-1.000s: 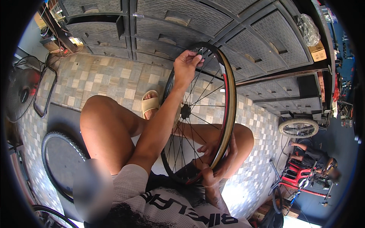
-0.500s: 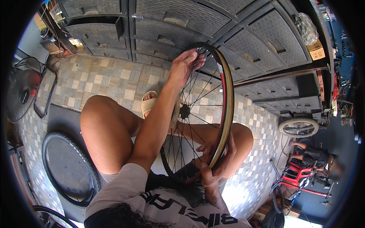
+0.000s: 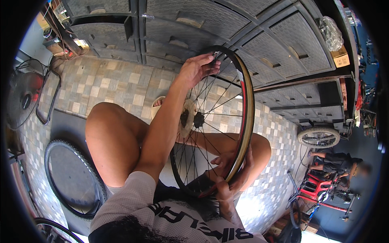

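Note:
A bicycle wheel [image 3: 246, 95] without a tire stands tilted in front of me, between my bent legs. Its rim is black and red, with a tan strip around the outer channel. Black spokes run to the hub [image 3: 198, 119], and a round brake disc [image 3: 186, 118] shows on the left side. My left hand [image 3: 197, 69] is at the far top of the wheel, fingers curled at the inner edge of the rim among the spokes. Low on the near right side, my right hand [image 3: 233, 174] wraps the rim, thumb on the tan strip and fingers behind.
A removed tire [image 3: 48, 162] lies on a dark mat at left, near a fan [image 3: 25, 97]. Grey drawer cabinets [image 3: 174, 24] line the far side. Another wheel [image 3: 319, 137] rests at right, where a person [image 3: 338, 164] sits near a red chair [image 3: 314, 186].
The wheel has tilted and shifted slightly right, showing more of the brake disc. My left hand has shifted slightly at the rim and its fingers have loosened a little. My right hand keeps its grip.

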A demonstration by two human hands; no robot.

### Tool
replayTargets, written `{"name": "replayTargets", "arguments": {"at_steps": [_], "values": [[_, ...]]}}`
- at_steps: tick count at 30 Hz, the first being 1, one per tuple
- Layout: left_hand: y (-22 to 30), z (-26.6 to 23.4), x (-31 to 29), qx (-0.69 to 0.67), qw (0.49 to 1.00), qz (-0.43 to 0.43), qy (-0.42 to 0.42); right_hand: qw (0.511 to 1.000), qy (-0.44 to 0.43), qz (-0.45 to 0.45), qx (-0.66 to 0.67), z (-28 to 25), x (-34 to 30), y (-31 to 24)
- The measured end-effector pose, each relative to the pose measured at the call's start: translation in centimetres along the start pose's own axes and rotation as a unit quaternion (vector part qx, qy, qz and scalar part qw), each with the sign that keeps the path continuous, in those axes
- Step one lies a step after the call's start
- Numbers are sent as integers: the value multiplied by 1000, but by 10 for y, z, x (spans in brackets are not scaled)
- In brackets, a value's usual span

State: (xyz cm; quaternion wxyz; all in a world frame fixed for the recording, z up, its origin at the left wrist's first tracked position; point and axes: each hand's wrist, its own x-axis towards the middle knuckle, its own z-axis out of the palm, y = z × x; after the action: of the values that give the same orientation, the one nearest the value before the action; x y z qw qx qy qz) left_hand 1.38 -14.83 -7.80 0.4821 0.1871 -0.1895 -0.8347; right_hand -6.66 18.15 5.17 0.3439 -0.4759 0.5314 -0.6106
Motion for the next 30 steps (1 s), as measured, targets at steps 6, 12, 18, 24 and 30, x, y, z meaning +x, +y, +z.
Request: {"name": "replayTargets", "arguments": {"at_steps": [6,12,18,24,30], "values": [[-4,-7,5,-15,999,-5,-43,1000,-4,-4,-7,0,0,1],[-12,-11,3,-36,996,13,-78,999,3,12,-30,1,-1,-4],[-15,6,-1,3,999,20,-38,1000,-10,7,-22,-4,-4,-2],[-14,6,6,-57,996,-49,-38,999,4,-27,24,-1,2,0],[-14,15,9,26,999,-14,32,992,44,-72,-93,-10,-3,16]]}}
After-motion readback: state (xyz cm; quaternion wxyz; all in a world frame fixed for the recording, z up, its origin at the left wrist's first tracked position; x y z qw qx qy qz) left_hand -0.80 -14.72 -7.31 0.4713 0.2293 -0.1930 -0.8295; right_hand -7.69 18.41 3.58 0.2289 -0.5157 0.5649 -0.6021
